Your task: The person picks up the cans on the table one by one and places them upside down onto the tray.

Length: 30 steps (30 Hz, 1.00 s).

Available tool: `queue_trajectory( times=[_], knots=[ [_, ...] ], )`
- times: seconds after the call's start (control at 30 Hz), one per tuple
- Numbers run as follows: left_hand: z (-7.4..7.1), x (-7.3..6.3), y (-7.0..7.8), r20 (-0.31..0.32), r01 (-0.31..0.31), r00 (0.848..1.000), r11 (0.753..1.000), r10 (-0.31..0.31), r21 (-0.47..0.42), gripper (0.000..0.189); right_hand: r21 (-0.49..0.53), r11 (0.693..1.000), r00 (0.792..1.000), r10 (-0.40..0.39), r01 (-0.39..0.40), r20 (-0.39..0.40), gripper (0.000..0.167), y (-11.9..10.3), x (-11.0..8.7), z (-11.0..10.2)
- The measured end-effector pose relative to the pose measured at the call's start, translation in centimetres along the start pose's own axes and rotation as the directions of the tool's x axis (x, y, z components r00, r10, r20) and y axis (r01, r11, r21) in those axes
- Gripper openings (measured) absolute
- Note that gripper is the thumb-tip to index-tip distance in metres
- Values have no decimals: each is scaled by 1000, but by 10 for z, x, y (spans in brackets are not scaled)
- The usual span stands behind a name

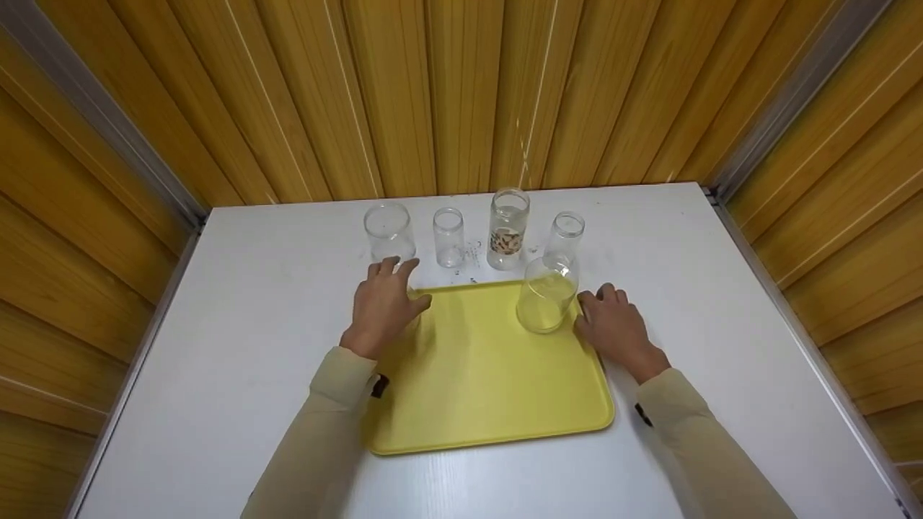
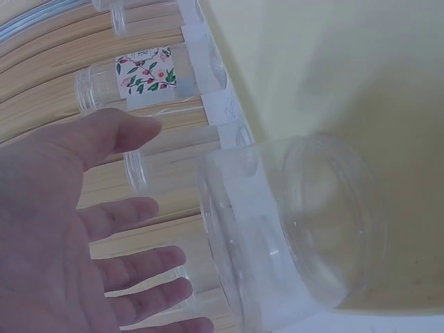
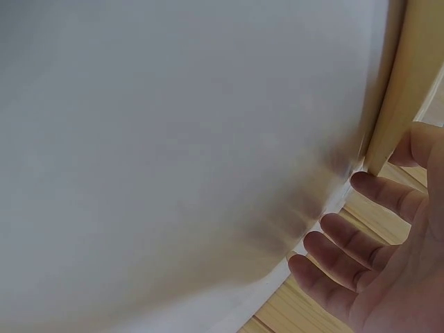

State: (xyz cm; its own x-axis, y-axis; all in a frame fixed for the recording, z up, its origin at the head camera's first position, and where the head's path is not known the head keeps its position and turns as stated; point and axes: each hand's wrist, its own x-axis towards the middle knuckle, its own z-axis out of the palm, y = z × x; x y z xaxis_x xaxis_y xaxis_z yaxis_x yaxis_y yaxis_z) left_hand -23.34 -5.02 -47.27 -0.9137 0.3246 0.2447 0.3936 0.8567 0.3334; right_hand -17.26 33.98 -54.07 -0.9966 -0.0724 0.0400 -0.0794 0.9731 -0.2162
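Observation:
A yellow tray (image 1: 490, 375) lies on the white table. My left hand (image 1: 386, 306) is over its far left corner, fingers spread and holding nothing. Beside those fingers a clear jar (image 2: 291, 229) stands on the tray, mostly hidden by the hand in the head view. Another wide clear jar (image 1: 546, 299) stands at the tray's far right corner. At the tray's right edge is my right hand (image 1: 613, 324), its thumb and index finger pinching the rim in the right wrist view, the other fingers bent below.
Behind the tray stand a wide clear jar (image 1: 389, 232), a slim clear jar (image 1: 449, 239), a tall jar with a floral label (image 1: 506, 234) and another slim jar (image 1: 567, 234). Yellow wood-patterned walls (image 1: 461, 94) enclose the table (image 1: 238, 346) at the back and sides.

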Motion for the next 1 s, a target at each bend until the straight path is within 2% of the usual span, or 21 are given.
queue_trajectory(
  times=[0.43, 0.63, 1.0],
  knots=[
    [-2, 18, 8, 21, -3, 1000, 1000, 3, -9, 61, 17, 1000, 1000, 8, -8, 20, 42, -1, 0, -1],
    [-5, 27, 13, 62, 0, 998, 1000, 0, 9, 63, 20, 1000, 1000, 3, -3, 2, 40, -1, -1, -2],
    [-8, 45, 20, 73, -13, 997, 1000, 13, 7, 67, 3, 1000, 1000, 2, -2, -25, 38, -2, -2, 1]
  ],
)
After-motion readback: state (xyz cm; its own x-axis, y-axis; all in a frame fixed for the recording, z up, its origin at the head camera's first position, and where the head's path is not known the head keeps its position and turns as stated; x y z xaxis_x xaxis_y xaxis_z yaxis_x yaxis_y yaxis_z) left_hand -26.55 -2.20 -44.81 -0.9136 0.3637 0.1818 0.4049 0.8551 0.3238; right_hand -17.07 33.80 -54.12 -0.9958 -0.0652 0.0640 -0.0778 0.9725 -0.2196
